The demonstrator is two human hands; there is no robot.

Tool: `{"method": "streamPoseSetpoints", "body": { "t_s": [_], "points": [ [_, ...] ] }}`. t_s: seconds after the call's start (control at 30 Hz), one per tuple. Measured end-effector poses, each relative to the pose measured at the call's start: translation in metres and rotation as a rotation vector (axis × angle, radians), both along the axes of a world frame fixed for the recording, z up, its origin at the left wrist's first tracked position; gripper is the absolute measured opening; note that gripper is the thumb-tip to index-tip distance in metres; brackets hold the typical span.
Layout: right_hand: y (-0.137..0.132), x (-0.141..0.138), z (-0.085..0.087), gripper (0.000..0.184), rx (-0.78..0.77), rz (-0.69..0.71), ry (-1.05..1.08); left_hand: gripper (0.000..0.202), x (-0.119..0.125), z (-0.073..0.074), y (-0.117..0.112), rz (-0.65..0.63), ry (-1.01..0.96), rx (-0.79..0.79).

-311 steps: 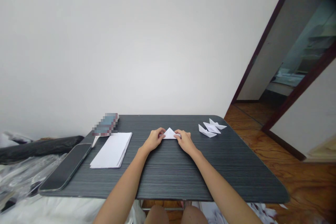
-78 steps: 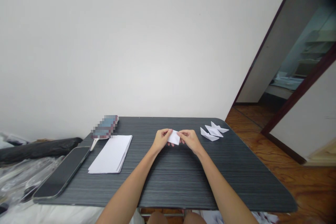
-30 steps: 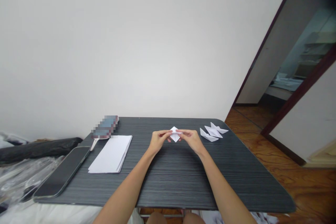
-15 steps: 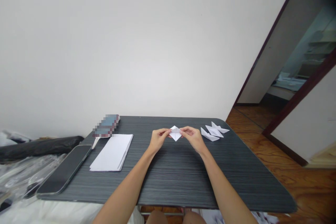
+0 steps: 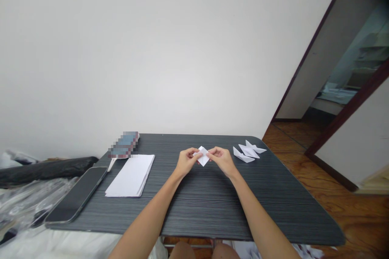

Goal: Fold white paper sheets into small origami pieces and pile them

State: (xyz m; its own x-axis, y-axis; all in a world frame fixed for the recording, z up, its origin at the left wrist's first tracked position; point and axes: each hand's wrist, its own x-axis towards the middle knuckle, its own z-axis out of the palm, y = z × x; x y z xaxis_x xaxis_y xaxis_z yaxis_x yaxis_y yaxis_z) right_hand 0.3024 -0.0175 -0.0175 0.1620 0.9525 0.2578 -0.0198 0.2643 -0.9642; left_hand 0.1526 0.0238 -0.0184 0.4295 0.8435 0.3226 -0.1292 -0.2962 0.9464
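Note:
A small folded white paper (image 5: 203,158), diamond-shaped with a crease down its middle, is pinched between both hands above the dark table (image 5: 209,206). My left hand (image 5: 187,161) grips its left corner, with the thumb laid across the front of the paper. Its right corner is between the thumb and fingers of my right hand (image 5: 221,159). Just to the right of that hand, several folded white paper boats (image 5: 247,151) lie close together on the table.
A stack of white paper sheets (image 5: 130,176) lies left of my hands. Nearer the left edge rests a dark-screened phone (image 5: 77,196), with a blurred-out item (image 5: 124,145) behind it. A wall (image 5: 194,56) stands along the table's back edge. Plastic-wrapped things (image 5: 39,198) lie on the left.
My left thumb has slid inward over the front of the paper. The fold band across the paper's middle no longer shows; a more even diamond faces me. My right hand has hardly moved.

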Motion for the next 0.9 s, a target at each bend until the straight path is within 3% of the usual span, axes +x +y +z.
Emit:
{"method": "streamPoseSetpoints", "body": {
  "t_s": [0.27, 0.47, 0.67, 0.9],
  "points": [
    [0.0003, -0.0008, -0.0029, 0.021, -0.015, 0.016, 0.058, 0.027, 0.0035, -0.0040, -0.0006, -0.015, -0.037, -0.051],
    [-0.0022, -0.0022, -0.0021, 0.021, -0.023, 0.068, 0.121, 0.041, 0.0019, -0.0032, -0.0011, -0.077, -0.045, -0.073],
    [-0.0041, -0.0025, -0.0007, 0.016, -0.047, 0.128, 0.145, 0.030, 0.0027, -0.0072, 0.0021, -0.106, -0.052, -0.128],
    [-0.0048, -0.0009, 0.0011, 0.010, -0.132, 0.174, 0.243, 0.032, 0.0013, -0.0102, 0.0038, -0.159, -0.107, -0.286]
  ]
}}
